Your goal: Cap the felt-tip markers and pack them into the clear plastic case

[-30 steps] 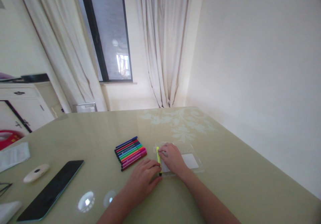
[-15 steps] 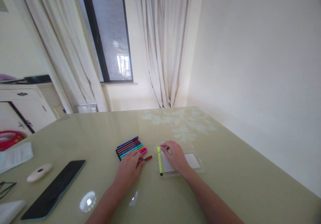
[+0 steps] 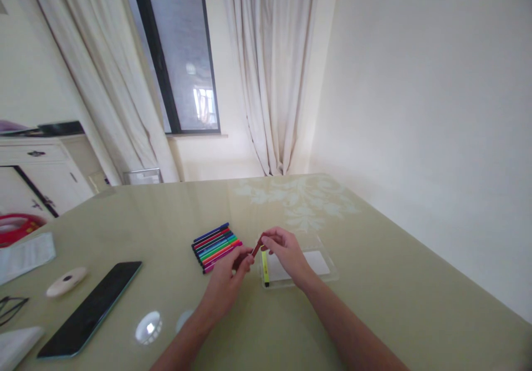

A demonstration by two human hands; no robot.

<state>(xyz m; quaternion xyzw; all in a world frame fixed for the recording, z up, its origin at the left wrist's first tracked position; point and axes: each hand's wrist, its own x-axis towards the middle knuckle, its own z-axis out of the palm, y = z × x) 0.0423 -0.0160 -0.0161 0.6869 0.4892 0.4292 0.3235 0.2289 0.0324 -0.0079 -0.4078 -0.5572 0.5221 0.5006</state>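
A dark red felt-tip pen [image 3: 256,247] is raised above the table, tilted up to the right. My left hand [image 3: 231,267] pinches its lower end, and the fingers of my right hand [image 3: 283,248] are closed on its upper end. Beneath my right hand lies a clear plastic case [image 3: 331,267] with a white sheet in it. A yellow felt-tip pen [image 3: 265,270] rests along the case's left side, black end toward me. Left of the case, several felt-tip pens [image 3: 216,243] of various colours lie side by side in a slanted row, partly behind my left hand.
On the left of the greenish table [image 3: 374,304] lie a black phone-like slab [image 3: 91,310], a white oval object [image 3: 66,282], glasses [image 3: 11,309] and a pale blue cloth-like item [image 3: 27,255]. A red round object [image 3: 20,228] is behind them. A wall [image 3: 436,138] borders the right.
My left hand has lifted the dark red pen and moved it right. My right hand has shifted slightly left and now grips the pen's upper end.
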